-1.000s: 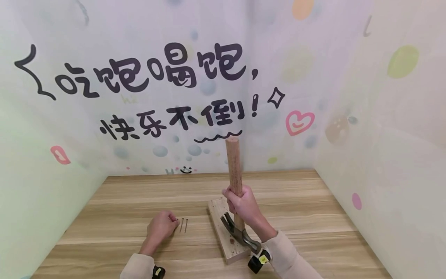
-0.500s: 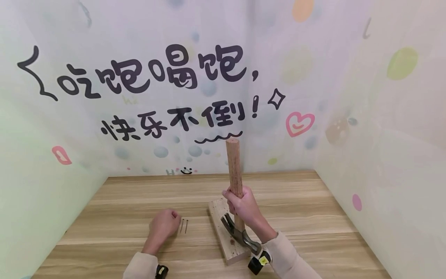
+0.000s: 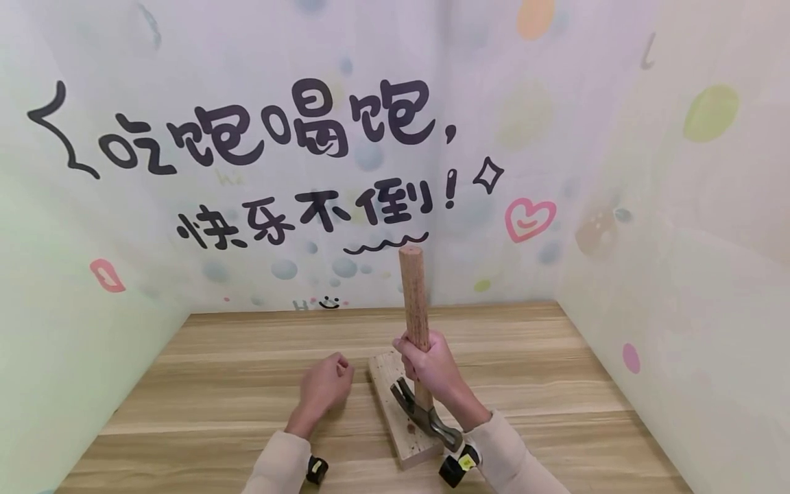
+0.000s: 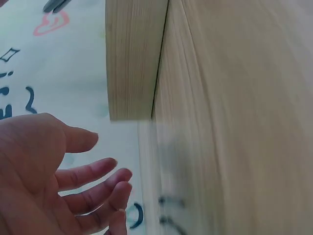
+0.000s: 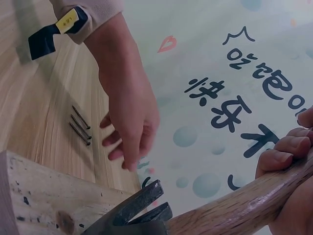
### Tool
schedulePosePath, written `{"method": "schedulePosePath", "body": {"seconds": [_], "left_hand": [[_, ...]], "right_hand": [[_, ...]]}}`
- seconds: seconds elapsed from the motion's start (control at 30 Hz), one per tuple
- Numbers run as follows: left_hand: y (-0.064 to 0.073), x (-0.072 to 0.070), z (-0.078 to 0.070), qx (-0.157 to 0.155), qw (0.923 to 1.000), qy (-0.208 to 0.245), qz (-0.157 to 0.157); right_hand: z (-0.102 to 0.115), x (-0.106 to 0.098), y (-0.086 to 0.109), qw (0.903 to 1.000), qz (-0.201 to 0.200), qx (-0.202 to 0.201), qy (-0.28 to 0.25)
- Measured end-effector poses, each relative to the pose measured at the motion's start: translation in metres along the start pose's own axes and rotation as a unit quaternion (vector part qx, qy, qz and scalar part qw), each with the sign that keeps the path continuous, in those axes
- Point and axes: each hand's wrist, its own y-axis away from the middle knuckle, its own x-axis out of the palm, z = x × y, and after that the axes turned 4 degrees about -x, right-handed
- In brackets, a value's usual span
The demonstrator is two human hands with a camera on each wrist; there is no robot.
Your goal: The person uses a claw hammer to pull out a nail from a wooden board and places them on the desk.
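Note:
My right hand (image 3: 435, 363) grips the wooden handle of a claw hammer (image 3: 415, 295), its butt end up and its steel head low over a wooden board (image 3: 400, 439). I cannot tell whether the head touches the board. Left of the board hovers my left hand (image 3: 327, 384). In the left wrist view the left hand (image 4: 29, 166) has loosely bent fingers, thumb apart, with nothing between them, near the end of the board (image 4: 134, 58). Three dark nails (image 5: 79, 128) lie side by side on the table in the right wrist view; the left hand hides them in the head view.
The wood-grain table (image 3: 247, 350) is bounded by a printed back wall (image 3: 278, 274) and pale walls on both sides. Dark marks and a brown knot spot the board's top. A black wrist camera (image 3: 459, 465) sits close to the hammer head.
My left hand has left the spot beside the nails and moved right and forward, toward the board. The right hand and hammer have stayed in place.

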Motion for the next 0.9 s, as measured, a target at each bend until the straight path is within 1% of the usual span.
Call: {"method": "schedulePosePath", "body": {"seconds": [0.17,0.27,0.37,0.53,0.73,0.83,0.9], "left_hand": [[-0.007,0.014,-0.018,0.014,0.9999,0.007,-0.002],[-0.011,0.023,-0.026,0.024,0.9996,-0.004,-0.012],[-0.014,0.030,-0.032,0.025,0.9996,-0.007,-0.011],[-0.018,0.042,-0.040,0.022,0.9995,-0.019,0.011],[-0.019,0.054,-0.044,0.023,0.9979,-0.034,0.050],[-0.019,0.058,-0.046,0.017,0.9967,-0.036,0.070],[-0.019,0.060,-0.047,0.013,0.9963,-0.032,0.078]], "right_hand": [[0.000,-0.002,0.002,0.9999,0.000,-0.011,0.003],[0.001,-0.003,0.004,0.9997,0.001,-0.020,0.010],[0.003,-0.004,0.005,0.9995,0.004,-0.030,0.014],[0.004,-0.005,0.006,0.9992,0.004,-0.035,0.015],[0.004,-0.004,0.007,0.9993,0.002,-0.034,0.018],[0.004,-0.006,0.007,0.9995,-0.007,-0.029,0.012],[0.005,-0.008,0.008,0.9994,-0.022,-0.024,0.010]]}}
